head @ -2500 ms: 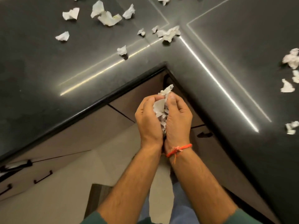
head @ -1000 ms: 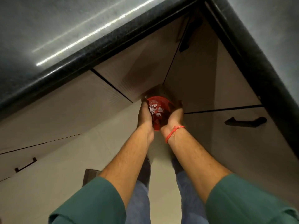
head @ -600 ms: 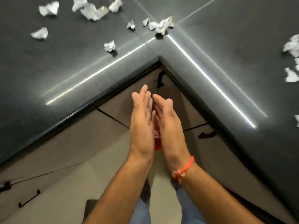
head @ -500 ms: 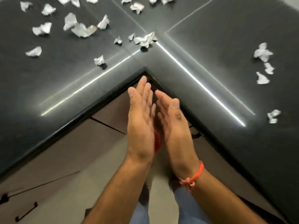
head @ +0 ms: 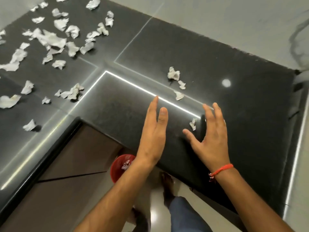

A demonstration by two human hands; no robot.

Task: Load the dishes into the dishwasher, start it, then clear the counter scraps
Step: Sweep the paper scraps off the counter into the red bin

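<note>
Torn white paper scraps lie on the black L-shaped counter [head: 217,67]. A large scatter of scraps [head: 55,41] covers the far left. A few scraps [head: 173,75] sit on the right arm of the counter, and one small scrap [head: 192,124] lies between my hands. My left hand [head: 154,133] hovers over the counter with straight fingers and holds nothing. My right hand [head: 211,136] is spread open just right of the small scrap, also empty. A red bin [head: 117,166] with scraps in it stands on the floor below the counter corner, partly hidden by my left forearm.
Brown cabinet fronts [head: 71,164] run under the counter at the left. A pale wall [head: 234,17] backs the counter. The counter's right end [head: 299,124] drops off to the floor. My feet and blue trousers [head: 180,213] stand on the pale floor.
Both hands dropped a bundle of scraps into the red bin, rose empty, and now spread apart over the right arm of the counter. The view has swung right.
</note>
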